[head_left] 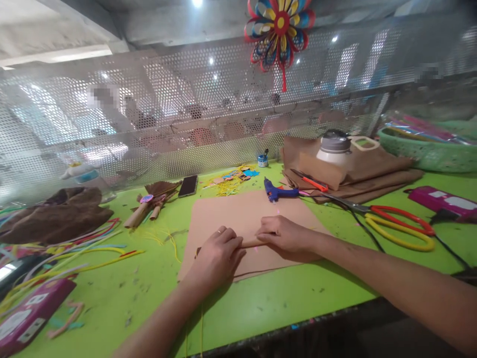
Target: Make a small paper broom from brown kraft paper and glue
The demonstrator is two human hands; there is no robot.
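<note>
My left hand (218,256) and my right hand (285,233) lie over a flat tan sheet (219,214) of paper or card. Between them runs a thin brown paper roll (249,244), with the fingers of both hands curled over it. A dark end of brown paper (197,252) pokes out beside my left hand. My palms hide most of the roll. Just beyond my right hand, a blue hot glue gun (278,191) lies on the far edge of the sheet. Large scissors (398,226) with red and yellow handles are to its right.
On the green table (149,298) are a phone (188,186), rolled brown paper pieces (147,206), yellow string scraps (227,181) and a brown paper stack (387,176) under a white jug (334,149). A green basket (439,156) stands at right; purple boxes (441,203) flank both sides.
</note>
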